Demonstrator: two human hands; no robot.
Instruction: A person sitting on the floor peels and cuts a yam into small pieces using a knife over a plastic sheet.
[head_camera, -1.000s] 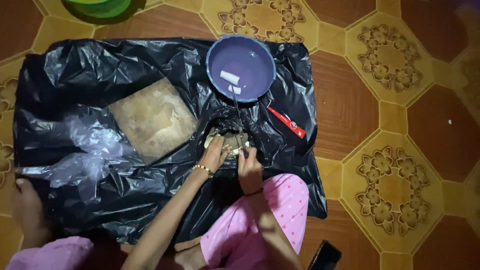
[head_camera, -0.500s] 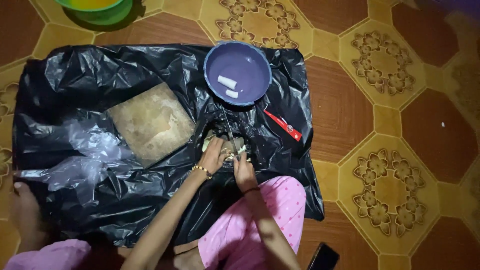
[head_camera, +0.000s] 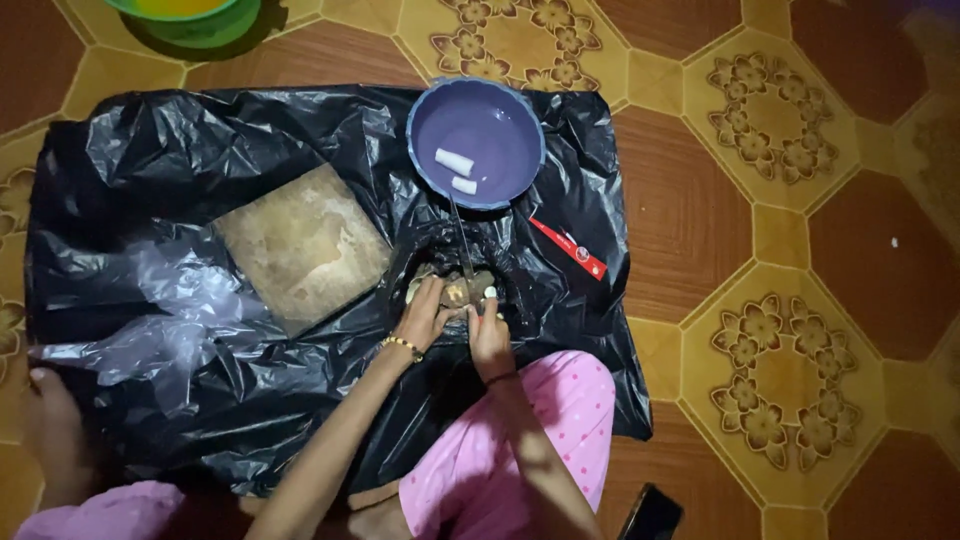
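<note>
Glossy tile floor (head_camera: 700, 210), crinkly blk plastic sheet (head_camera: 200, 140), round purple bowl (head_camera: 500, 120)

Knife (head_camera: 462, 240): thin, slim blade, held w/ tip aimed at purple bowl, over black plastic sheet's middle, nearer its far edge. Pale, brownish root piece (head_camera: 455, 292): small, gripped betw. both hands at blade's base; detail too dim to tell.

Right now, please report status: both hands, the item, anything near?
Left hand grips small pale pieces. Right hand holds knife, blade toward purple bowl. Wooden board lies left.
</note>
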